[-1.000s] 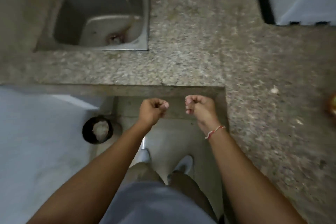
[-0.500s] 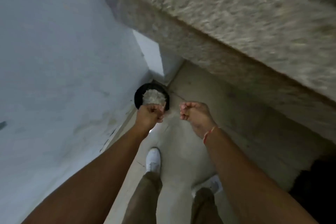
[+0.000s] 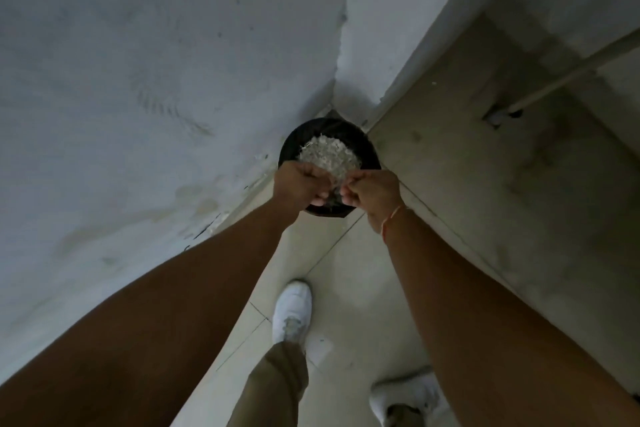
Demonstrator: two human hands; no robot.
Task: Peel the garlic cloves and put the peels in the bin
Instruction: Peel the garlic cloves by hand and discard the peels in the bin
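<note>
At frame centre, a black round bin [image 3: 367, 146] holds pale, flaky peels [image 3: 327, 154]. Left hand [image 3: 299, 184] and right hand [image 3: 374, 191] hover above, fingers curled, perhaps holding peels.

bin [image 3: 367, 146]: black, round, floor corner | peels [image 3: 327, 154]: pale heap inside

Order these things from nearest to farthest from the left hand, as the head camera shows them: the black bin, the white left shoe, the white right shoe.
From the left hand:
1. Black bin: directly under the hand, in the wall corner, with pale peels inside.
2. White left shoe: on the floor tiles, below the hand in the view.
3. White right shoe: at the bottom right, partly cut off.
</note>
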